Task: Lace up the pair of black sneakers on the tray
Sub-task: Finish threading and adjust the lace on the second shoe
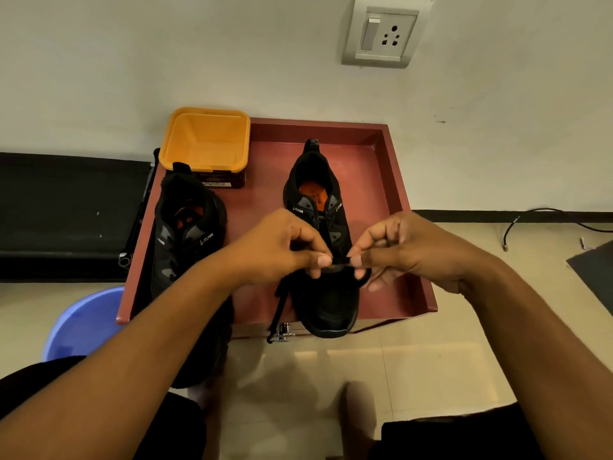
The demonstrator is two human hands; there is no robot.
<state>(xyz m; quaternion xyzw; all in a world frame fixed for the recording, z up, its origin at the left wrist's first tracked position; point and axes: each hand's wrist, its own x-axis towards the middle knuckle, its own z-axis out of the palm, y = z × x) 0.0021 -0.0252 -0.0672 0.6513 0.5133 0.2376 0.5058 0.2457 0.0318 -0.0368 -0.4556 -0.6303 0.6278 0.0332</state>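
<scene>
The fingers (316,260) of the left hand (278,247) and of the right hand (411,250) are curled, pinching a short stretch of black shoelace (340,259) taut between the thumbs, just above the forefoot of the right-hand black sneaker (326,303). A loose lace end hangs past the front edge of the maroon tray (381,174). Both shoes stand on the tray, toes toward the person, with the left-hand black sneaker (185,227) partly under the left forearm. An orange tub (205,137) sits at the tray's far left corner, and a blue basin (83,323) stands on the floor beside the tray.
</scene>
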